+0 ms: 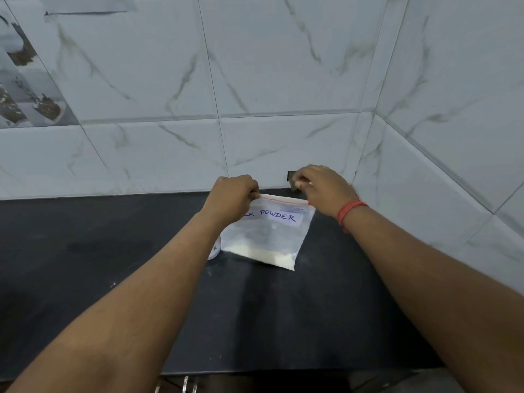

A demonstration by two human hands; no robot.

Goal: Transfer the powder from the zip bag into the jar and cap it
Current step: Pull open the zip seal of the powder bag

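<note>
Left hand [232, 194] and right hand [320, 188] are pinching the top corners of the zip bag [266, 234], holding it upright near the countertop's [85, 251] back edge, jar [214, 249] mostly hiding behind the left forearm.

The light is soft, even and cool, giving the marble wall tiles [278, 80] a bluish-grey cast. No lamp shows, and nothing casts a hard shadow; only a faint, diffuse darkening lies on the black bench [85, 265] under the forearms. The bench is matte, with a dull sheen toward its left side and no sharp glare. The tiles carry a mild, spread-out brightness rather than hot spots. Wide-angle distortion bends the grout lines, most strongly toward the left and right edges, and stretches the forearms at the lower corners. Detail is slightly soft overall, and the right hand [320, 185] looks a little motion-blurred at the fingertips.
</note>
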